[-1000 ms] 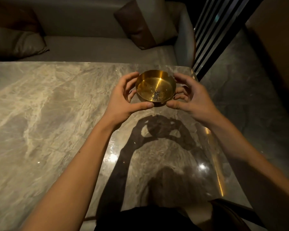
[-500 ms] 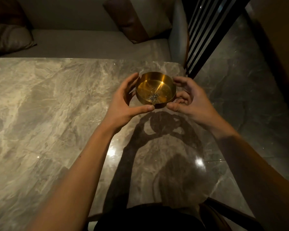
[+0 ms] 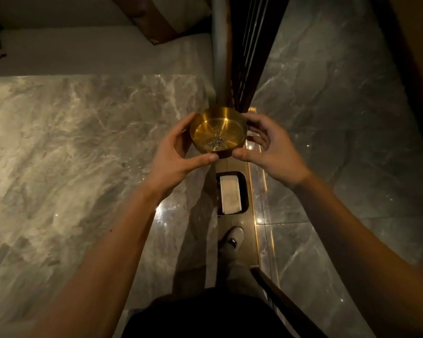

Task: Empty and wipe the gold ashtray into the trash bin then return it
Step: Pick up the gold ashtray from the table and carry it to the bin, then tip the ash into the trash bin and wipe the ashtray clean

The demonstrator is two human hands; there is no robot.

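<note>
1. The gold ashtray (image 3: 219, 130) is held in the air between both hands, upright and roughly level, with its open side facing up.
2. The left hand (image 3: 175, 158) grips the ashtray's left wall: the thumb lies along the near rim and the fingers curl round the far side.
3. The right hand (image 3: 272, 148) grips the right wall in the same way, thumb against the near rim and fingers bent behind the far side (the two thumb tips sit close together but apart).
4. A small heap of grey ash (image 3: 216, 142) lies on the ashtray's floor, toward the near edge. The rest of the inner surface is bright and reflective.
5. The marble counter (image 3: 71, 154) extends to the left of the hands and under the left forearm. The ashtray hangs at or just beyond the counter's right edge; which one cannot be told.
6. Below the hands, at floor level, stands a dark rectangular container (image 3: 232, 192) with a pale rectangular item inside. Whether it is the trash bin cannot be confirmed.
7. Nearer the person than the container, a light shoe (image 3: 232, 237) rests on the floor.
8. To the right of the right hand runs grey marble flooring (image 3: 327, 106), with a lit gold strip (image 3: 255, 215) along its left border.
9. Beyond the hands are a pale sofa seat (image 3: 95, 52), a cushion (image 3: 171, 18) and dark vertical slats (image 3: 249, 57).
</note>
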